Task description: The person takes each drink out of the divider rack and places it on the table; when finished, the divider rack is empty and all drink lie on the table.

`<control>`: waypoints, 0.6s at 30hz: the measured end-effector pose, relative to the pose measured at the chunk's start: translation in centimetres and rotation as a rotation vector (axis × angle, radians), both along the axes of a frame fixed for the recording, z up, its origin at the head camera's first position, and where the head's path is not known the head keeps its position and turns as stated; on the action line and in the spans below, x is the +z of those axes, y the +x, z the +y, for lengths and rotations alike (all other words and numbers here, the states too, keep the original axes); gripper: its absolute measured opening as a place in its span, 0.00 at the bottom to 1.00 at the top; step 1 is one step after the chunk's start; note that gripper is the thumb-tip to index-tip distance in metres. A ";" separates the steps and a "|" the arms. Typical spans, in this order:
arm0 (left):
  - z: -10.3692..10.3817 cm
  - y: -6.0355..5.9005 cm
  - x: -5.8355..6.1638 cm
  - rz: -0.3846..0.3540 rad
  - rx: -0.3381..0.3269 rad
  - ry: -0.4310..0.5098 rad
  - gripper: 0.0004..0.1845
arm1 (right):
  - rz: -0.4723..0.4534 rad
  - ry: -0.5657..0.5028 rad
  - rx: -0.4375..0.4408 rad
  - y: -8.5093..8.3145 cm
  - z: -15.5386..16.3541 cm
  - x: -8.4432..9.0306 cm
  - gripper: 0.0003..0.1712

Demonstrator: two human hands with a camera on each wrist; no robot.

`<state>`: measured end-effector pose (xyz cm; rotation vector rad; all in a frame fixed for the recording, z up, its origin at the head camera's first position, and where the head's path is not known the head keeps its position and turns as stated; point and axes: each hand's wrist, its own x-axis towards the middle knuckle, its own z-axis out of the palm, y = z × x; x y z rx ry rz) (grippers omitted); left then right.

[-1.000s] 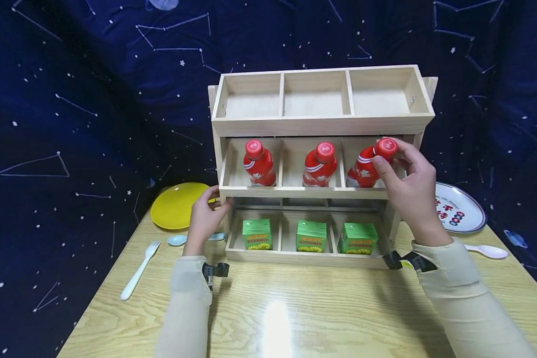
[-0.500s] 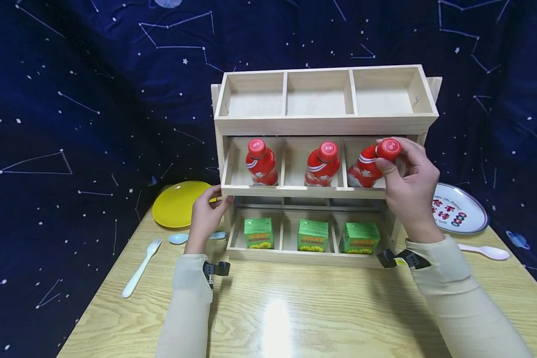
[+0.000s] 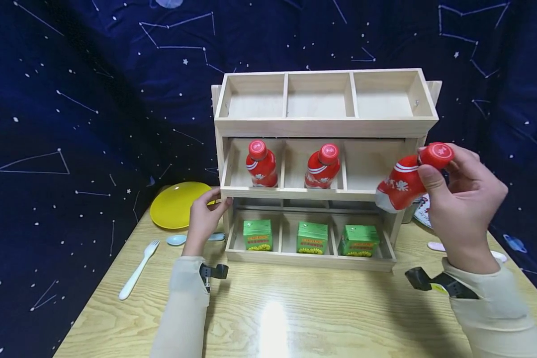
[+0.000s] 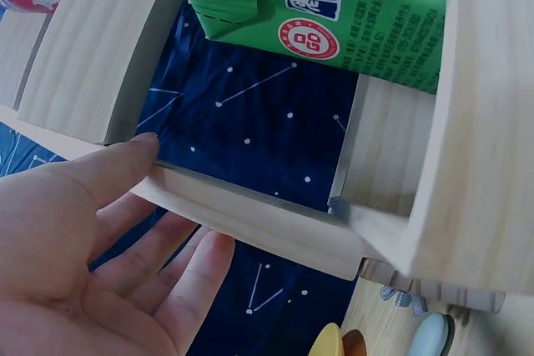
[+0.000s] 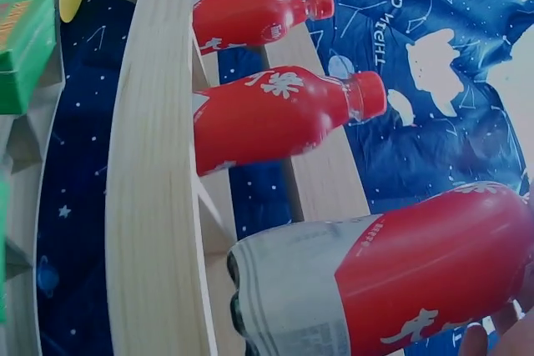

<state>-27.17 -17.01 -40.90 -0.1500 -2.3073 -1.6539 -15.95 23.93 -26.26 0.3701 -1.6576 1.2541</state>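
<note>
My right hand (image 3: 467, 204) grips a red bottle (image 3: 402, 183) by its neck, just under the cap. The bottle hangs tilted in front of the right end of the wooden rack's (image 3: 326, 128) middle tier, its base pointing down and left. Two more red bottles stand in that tier: one in the left compartment, another red bottle (image 3: 323, 166) in the middle one. In the right wrist view the held bottle's (image 5: 417, 277) whitish lower part shows beside the shelf board. My left hand (image 3: 204, 219) holds the rack's left side post, its thumb and fingers around the wooden bar (image 4: 259, 218).
Green cartons (image 3: 312, 237) sit in the bottom tier's three compartments. To the left are a yellow plate (image 3: 176, 205), a blue spoon (image 3: 176, 240) and a white fork (image 3: 138, 270). A patterned plate (image 3: 422, 211) and a pink spoon (image 3: 436, 246) lie partly behind the right arm.
The right hand has lifted the third red bottle out of the middle tier's right compartment and carried it right and toward me. My left hand stays at the rack's side.
</note>
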 end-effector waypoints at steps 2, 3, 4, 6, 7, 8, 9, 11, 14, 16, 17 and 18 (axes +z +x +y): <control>0.0 0.1 0.0 -0.002 -0.001 0.012 0.24 | -0.040 0.010 -0.034 0.7 0.8 -0.7 0.20; 0.0 0.2 0.0 -0.001 -0.001 0.015 0.24 | -0.061 0.017 -0.054 1.0 1.2 -1.0 0.20; 0.0 0.2 0.0 -0.002 -0.003 0.020 0.24 | -0.076 0.017 -0.067 1.3 1.6 -1.4 0.20; 0.0 0.3 -0.1 -0.006 -0.009 0.021 0.24 | -0.106 0.017 -0.093 1.8 2.4 -2.3 0.20; 0.0 0.3 -0.1 -0.008 -0.013 0.023 0.24 | -0.121 0.030 -0.110 2.0 2.9 -2.8 0.20; 0.0 0.3 -0.1 -0.009 -0.014 0.027 0.24 | -0.141 0.036 -0.128 2.1 3.4 -3.3 0.21; 0.0 0.3 -0.1 -0.011 -0.016 0.030 0.24 | -0.155 0.042 -0.144 2.2 3.8 -3.8 0.21; 0.0 0.3 -0.1 -0.015 -0.021 0.041 0.24 | -0.202 0.052 -0.190 2.2 4.7 -4.7 0.22; -0.1 0.2 -0.1 -0.018 -0.019 0.049 0.23 | -0.293 0.041 -0.261 2.1 5.9 -6.0 0.23; -0.1 0.1 -0.1 -0.018 -0.024 0.048 0.24 | -0.350 0.022 -0.300 1.7 6.7 -7.0 0.23; -0.1 0.1 -0.1 -0.019 -0.023 0.047 0.24 | -0.375 0.007 -0.307 1.4 7.1 -7.5 0.23; -0.1 0.1 -0.1 -0.020 -0.022 0.048 0.23 | -0.396 -0.016 -0.306 1.1 7.6 -8.1 0.23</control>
